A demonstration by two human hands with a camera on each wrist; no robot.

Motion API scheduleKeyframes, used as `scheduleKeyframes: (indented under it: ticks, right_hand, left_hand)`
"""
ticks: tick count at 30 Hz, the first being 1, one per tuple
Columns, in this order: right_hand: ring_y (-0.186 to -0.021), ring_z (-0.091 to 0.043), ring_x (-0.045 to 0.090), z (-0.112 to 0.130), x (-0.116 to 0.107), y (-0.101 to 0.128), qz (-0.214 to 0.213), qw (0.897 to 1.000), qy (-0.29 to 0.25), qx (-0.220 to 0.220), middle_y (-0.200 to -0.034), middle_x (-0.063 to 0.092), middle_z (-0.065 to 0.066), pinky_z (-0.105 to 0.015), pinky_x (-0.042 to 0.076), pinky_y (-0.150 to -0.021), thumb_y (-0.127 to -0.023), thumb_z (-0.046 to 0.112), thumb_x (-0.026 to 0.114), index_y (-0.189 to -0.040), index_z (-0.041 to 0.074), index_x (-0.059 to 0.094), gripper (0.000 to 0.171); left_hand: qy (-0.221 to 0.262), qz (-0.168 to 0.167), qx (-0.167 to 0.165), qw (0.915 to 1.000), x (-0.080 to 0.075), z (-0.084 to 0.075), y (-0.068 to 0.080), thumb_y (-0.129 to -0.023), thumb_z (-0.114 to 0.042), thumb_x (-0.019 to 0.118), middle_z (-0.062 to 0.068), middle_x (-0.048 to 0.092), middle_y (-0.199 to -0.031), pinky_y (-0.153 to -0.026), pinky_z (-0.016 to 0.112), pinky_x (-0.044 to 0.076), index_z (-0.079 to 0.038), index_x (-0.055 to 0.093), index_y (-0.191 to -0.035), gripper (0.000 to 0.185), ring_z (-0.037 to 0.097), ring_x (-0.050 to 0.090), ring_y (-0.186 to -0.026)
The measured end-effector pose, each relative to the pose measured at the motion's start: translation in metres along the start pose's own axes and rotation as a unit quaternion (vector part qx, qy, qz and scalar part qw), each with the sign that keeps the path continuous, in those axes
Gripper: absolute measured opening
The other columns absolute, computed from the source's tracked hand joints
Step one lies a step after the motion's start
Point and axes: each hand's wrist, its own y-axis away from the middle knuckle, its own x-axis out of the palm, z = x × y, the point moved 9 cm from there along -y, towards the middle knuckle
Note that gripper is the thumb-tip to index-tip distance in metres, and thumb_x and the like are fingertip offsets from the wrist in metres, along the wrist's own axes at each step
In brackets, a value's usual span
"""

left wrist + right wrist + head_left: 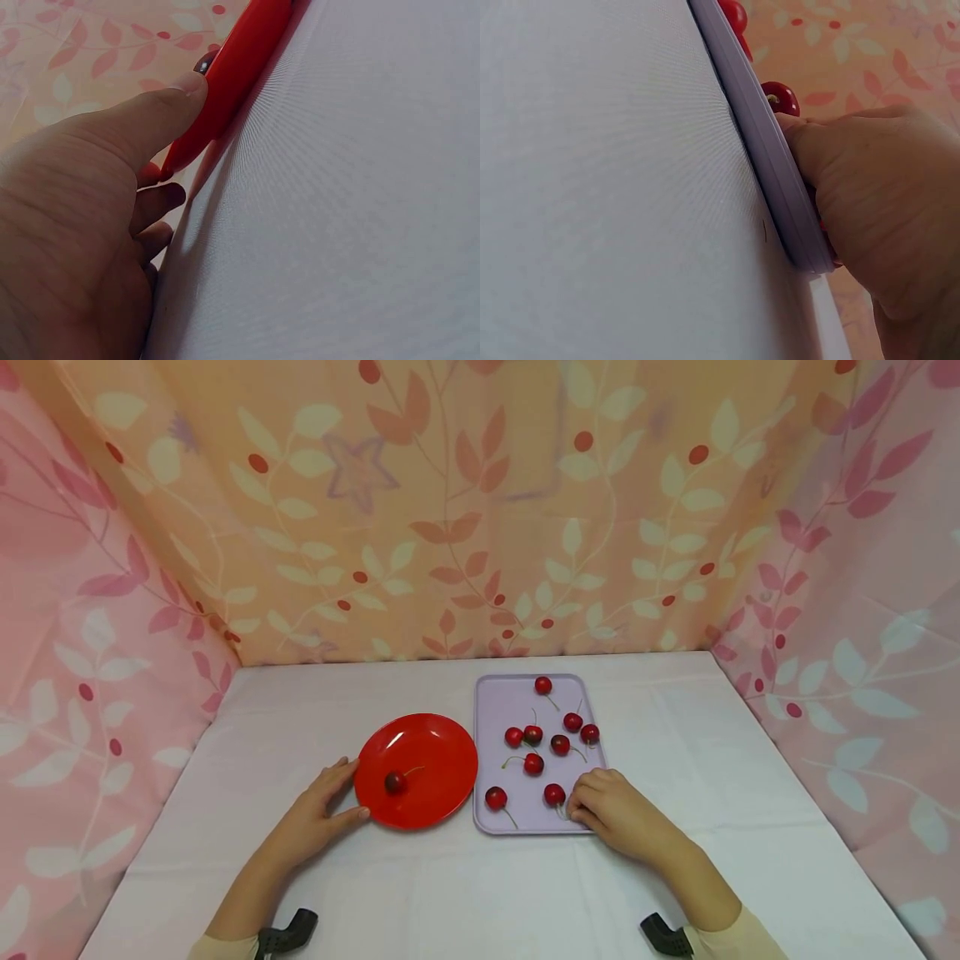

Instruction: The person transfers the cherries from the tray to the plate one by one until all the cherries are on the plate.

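Note:
My left hand (318,806) rests at the left rim of a glossy red plate (442,802), thumb and fingers spread along its edge. In the left wrist view the thumb (180,97) touches the rim. One dark red cherry (394,782) with a stem lies on the plate. At the near right corner of a lilac tray (491,693), my right hand (618,814) curls its fingers at the stem of a cherry (554,795) and appears to pinch it. The fingertips partly hide that stem. In the right wrist view, this cherry (782,98) sits beside the thumb.
Several more stemmed cherries are spread over the tray, including one at the near left (496,798) and one at the far edge (543,685). The plate sits close against the tray's left side. Patterned cloth (465,527) encloses the white table (300,710) behind and at both sides.

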Motion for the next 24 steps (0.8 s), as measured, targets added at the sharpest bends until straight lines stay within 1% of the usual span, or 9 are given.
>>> scheduleKeyframes:
  ticks: [3,6,10,14,16,21,24]
  right_hand:
    - [-0.092,-0.004,0.057,-0.002,-0.002,0.001,-0.003,1.000,-0.003,0.014,-0.089,0.058,0.020,-0.033,0.045,-0.089,-0.095,0.021,0.073,-0.092,0.026,0.064,0.011]
    - [-0.090,-0.003,0.057,-0.004,-0.004,0.002,-0.008,1.000,-0.010,0.028,-0.088,0.059,0.020,-0.032,0.046,-0.091,-0.096,0.020,0.072,-0.093,0.026,0.064,0.011]
    - [-0.089,0.000,0.057,-0.007,-0.008,0.002,-0.019,0.997,-0.044,0.053,-0.089,0.061,0.021,-0.031,0.050,-0.089,-0.093,0.016,0.076,-0.092,0.026,0.067,0.013]
    - [-0.092,-0.001,0.059,-0.012,-0.011,0.004,-0.039,0.990,-0.101,0.086,-0.094,0.065,0.020,-0.027,0.054,-0.083,-0.089,0.012,0.079,-0.094,0.024,0.071,0.016]
    - [-0.093,-0.001,0.060,-0.014,-0.012,0.005,-0.048,0.987,-0.118,0.097,-0.095,0.065,0.020,-0.023,0.054,-0.082,-0.088,0.010,0.081,-0.094,0.024,0.072,0.018]
    - [-0.093,-0.002,0.061,-0.017,-0.018,0.005,-0.075,0.983,-0.128,0.106,-0.095,0.068,0.020,-0.013,0.050,-0.082,-0.083,0.006,0.084,-0.094,0.024,0.075,0.023]
    - [-0.092,-0.004,0.062,-0.018,-0.024,0.005,-0.096,0.979,-0.136,0.114,-0.094,0.069,0.018,-0.011,0.049,-0.083,-0.081,0.003,0.085,-0.094,0.022,0.077,0.024]
  left_hand:
    - [-0.005,0.001,0.002,1.0000,0.001,0.000,-0.002,-0.086,-0.050,0.079,0.013,0.035,-0.165,-0.115,0.072,0.028,-0.032,0.042,-0.157,0.083,0.042,0.024,-0.154]
    - [-0.012,-0.003,0.005,0.9999,0.001,-0.001,-0.002,-0.086,-0.048,0.080,0.013,0.037,-0.164,-0.116,0.071,0.028,-0.028,0.041,-0.158,0.084,0.042,0.026,-0.154]
    - [-0.014,-0.006,0.007,0.9999,0.001,-0.002,-0.001,-0.084,-0.045,0.082,0.014,0.038,-0.163,-0.116,0.070,0.028,-0.023,0.042,-0.158,0.087,0.043,0.026,-0.153]
    - [-0.014,-0.001,0.006,0.9999,0.004,-0.004,0.001,-0.081,-0.048,0.084,0.014,0.037,-0.164,-0.117,0.069,0.028,-0.021,0.042,-0.158,0.091,0.044,0.027,-0.153]
    - [-0.019,0.000,0.004,0.9998,0.005,-0.005,0.001,-0.079,-0.051,0.085,0.014,0.037,-0.164,-0.117,0.069,0.028,-0.020,0.042,-0.158,0.095,0.044,0.028,-0.152]
    - [-0.025,0.000,-0.002,0.9997,0.006,-0.006,0.000,-0.077,-0.053,0.086,0.013,0.036,-0.165,-0.118,0.067,0.028,-0.016,0.040,-0.159,0.101,0.043,0.028,-0.153]
    - [-0.025,0.001,-0.002,0.9997,0.007,-0.007,-0.001,-0.077,-0.053,0.085,0.012,0.036,-0.165,-0.119,0.066,0.028,-0.016,0.038,-0.160,0.103,0.040,0.028,-0.153]
